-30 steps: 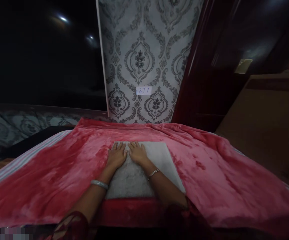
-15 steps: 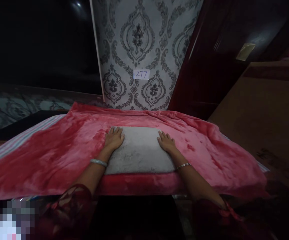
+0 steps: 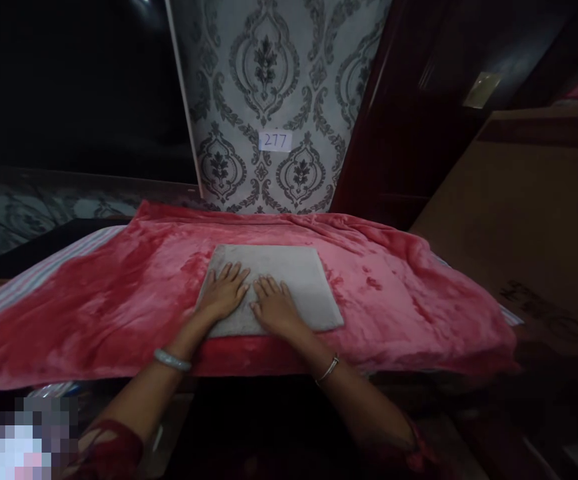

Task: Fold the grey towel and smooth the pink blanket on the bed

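A grey rectangular cloth (image 3: 299,273), flat and soft-looking like a folded towel, lies on a pink-red plush blanket (image 3: 389,300). My left hand (image 3: 225,292) rests flat on the cloth's left part, fingers spread. Close beside it, my right hand (image 3: 275,305) lies palm down near the cloth's front middle, its fingers stretched out. Neither hand grips anything. The cloth's front edge is partly hidden under my wrists.
The blanket covers a table, with a striped cloth (image 3: 69,257) showing at its left. Behind stands a patterned wall (image 3: 263,87) bearing a paper label (image 3: 275,141) marked 277. A large cardboard box (image 3: 533,220) is at the right, a dark screen (image 3: 69,87) at the left.
My right hand has moved left and nearer to me, from the cloth's right edge to its middle. My left hand has come slightly nearer to me. The cloth stays on the blanket.
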The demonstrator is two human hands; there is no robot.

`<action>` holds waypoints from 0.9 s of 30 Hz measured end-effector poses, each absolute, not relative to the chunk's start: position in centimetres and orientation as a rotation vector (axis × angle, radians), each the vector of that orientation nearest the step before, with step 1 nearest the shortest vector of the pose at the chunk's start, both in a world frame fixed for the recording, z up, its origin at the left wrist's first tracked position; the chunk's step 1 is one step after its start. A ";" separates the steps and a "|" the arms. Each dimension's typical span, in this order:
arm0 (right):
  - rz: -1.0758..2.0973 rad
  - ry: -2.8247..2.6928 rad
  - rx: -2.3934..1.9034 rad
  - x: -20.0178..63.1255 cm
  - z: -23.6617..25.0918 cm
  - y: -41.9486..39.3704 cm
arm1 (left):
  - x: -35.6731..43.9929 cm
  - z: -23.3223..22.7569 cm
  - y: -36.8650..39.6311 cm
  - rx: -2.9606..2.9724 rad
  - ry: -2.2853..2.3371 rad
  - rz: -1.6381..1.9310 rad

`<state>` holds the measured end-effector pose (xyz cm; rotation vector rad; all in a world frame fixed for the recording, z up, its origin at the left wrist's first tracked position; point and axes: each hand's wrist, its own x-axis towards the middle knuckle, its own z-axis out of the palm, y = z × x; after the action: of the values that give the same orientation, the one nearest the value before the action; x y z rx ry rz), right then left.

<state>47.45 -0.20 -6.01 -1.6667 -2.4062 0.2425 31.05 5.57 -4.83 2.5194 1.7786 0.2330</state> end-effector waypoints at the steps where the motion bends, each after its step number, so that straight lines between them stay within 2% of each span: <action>1: 0.253 -2.401 -1.672 48.0 -6.2 -0.3 | 31.0 -5.2 5.3 2.510 1.783 0.228; 10: 0.145 -2.046 -2.071 59.0 -8.5 -3.2 | 31.2 -5.2 5.0 2.548 1.802 0.180; 22: 0.057 -1.861 -1.861 62.5 -12.0 -4.7 | 29.3 -5.1 4.5 2.519 1.669 0.203; 24: 0.052 -1.848 -1.851 62.5 -12.2 -4.7 | 28.0 -5.6 4.0 2.496 1.656 0.306; 27: 0.046 -1.819 -1.825 62.6 -12.6 -4.4 | 25.5 -6.8 3.8 2.291 1.684 0.661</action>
<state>62.58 -4.44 -12.58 -1.8246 -1.8186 0.0458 25.53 3.79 -6.78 2.2908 1.6841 0.6605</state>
